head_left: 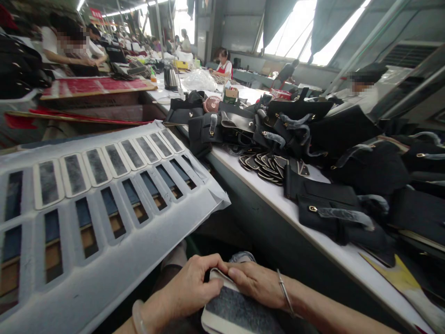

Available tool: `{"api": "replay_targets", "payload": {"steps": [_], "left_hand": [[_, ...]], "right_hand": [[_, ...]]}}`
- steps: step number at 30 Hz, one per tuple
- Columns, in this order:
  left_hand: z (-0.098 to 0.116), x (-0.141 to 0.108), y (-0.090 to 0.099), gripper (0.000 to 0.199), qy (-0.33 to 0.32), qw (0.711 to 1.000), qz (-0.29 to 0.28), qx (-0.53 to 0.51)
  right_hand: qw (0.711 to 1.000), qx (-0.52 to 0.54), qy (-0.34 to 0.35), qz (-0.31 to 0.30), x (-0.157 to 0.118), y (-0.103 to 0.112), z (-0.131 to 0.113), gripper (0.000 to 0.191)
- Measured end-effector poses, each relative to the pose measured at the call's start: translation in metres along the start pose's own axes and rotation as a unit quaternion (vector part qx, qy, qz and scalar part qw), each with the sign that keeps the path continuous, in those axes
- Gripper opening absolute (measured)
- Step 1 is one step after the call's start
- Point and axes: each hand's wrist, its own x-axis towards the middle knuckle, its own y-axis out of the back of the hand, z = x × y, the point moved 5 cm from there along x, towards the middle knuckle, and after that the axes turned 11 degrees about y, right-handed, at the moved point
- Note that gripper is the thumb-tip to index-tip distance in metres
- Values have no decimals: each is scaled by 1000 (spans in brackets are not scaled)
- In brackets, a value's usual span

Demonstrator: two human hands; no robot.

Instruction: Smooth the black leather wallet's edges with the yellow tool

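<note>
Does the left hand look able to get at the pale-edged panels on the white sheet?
Probably yes, though the left hand grips a dark, pale-edged piece and would need to let go first. Nothing visible blocks the way over the white sheet to the panels.

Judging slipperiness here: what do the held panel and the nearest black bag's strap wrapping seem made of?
Held panel: perhaps board or fabric, matte; its dark centre is mottled, without glare. Strap wrapping: probably clear plastic film; wrinkled, glossy highlights show.
</note>
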Motion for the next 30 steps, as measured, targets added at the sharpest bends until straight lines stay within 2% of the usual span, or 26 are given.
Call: {"api": "replay_targets", "payload": {"steps": [6,11,20,23,25,27,30], "left_hand": [[-3,2,1,12,16,1000,19,-17],[-8,4,0,5,35,999,31,-23],[-4,3,0,7,32,998,18,-50],[0,0,-1,9,3,999,-6,-54],[2,-1,-4,18,-14,997,-32,-62],[4,-1,-5,27,-33,996,-51,-68],[2,0,-4,26,-31,998,-45,-29]], "right_hand": [[998,51,20,-23,10,2,-4,49],[999,38,0,-31,16,1,-2,53],[999,-32,0,7,16,4,-4,42],[999,-49,-4,15,11,6,-6,42],[997,-75,-12,13,4,8,-6,45],[992,-117,-36,-2,-6,9,-3,48],[987,-135,-89,-24,-29,11,5,52]]}}
